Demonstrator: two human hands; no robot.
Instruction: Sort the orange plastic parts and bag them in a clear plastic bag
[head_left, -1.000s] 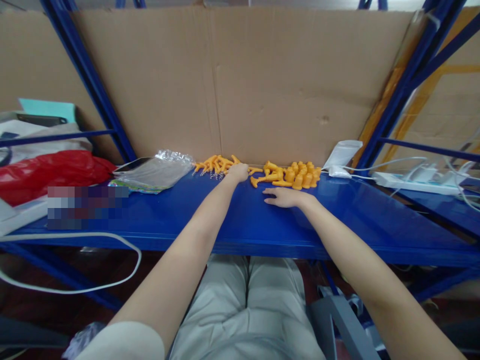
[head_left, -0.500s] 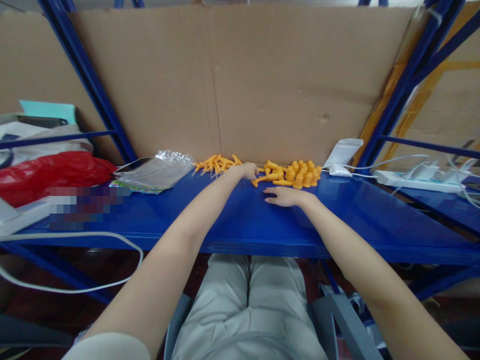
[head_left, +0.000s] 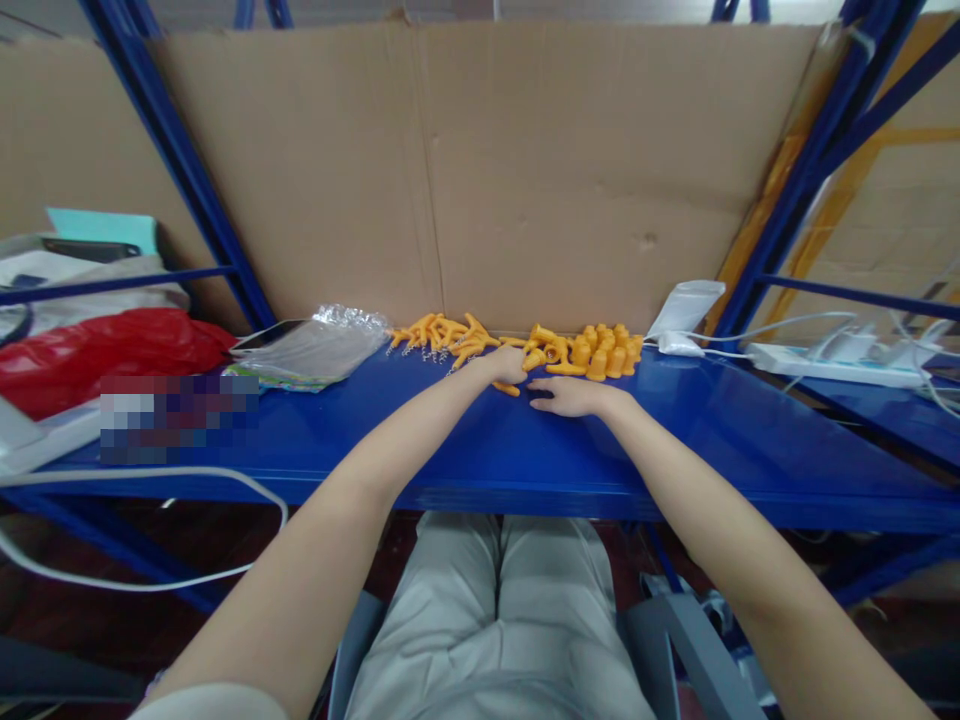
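Observation:
My left hand point(head_left: 510, 366) is closed on an orange plastic piece point(head_left: 508, 389), one end of which pokes out below the fingers. Just right of it, my right hand point(head_left: 568, 396) rests low over the blue tabletop with its fingers apart and nothing in it. To the left of my hands lies a pile of orange branched pieces point(head_left: 435, 328) with thin metal chains. Loose orange pieces point(head_left: 546, 340) lie on their sides behind my hands. Close by on the right, several orange peg-shaped pieces point(head_left: 600, 350) stand upright in a cluster.
A clear plastic bag point(head_left: 319, 345) lies left of the pile, and a red bag point(head_left: 120, 350) farther left. On the right are a white packet point(head_left: 682, 312) and a white power strip point(head_left: 840, 362) with cables. Cardboard point(head_left: 525, 170) walls the back between blue posts.
My left hand has moved slightly right and toward me, onto the loose orange pieces. Another orange branched piece now shows at the pile's right end. My right hand has stayed nearly still.

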